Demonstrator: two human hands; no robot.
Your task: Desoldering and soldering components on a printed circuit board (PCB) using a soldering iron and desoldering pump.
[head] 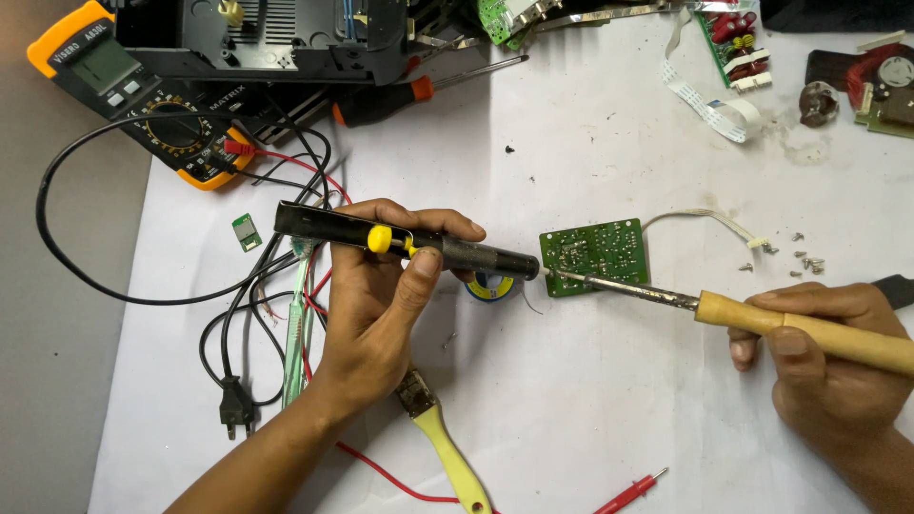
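With the left hand gripping the desoldering pump and the right hand grasping the soldering iron, both tips apparently meet on the green circuit board between them, where prolonged heat could lift a pad.

Single head-worn camera, looking steeply down from above the person's own position, close over the white worktable, both forearms entering from the bottom edge
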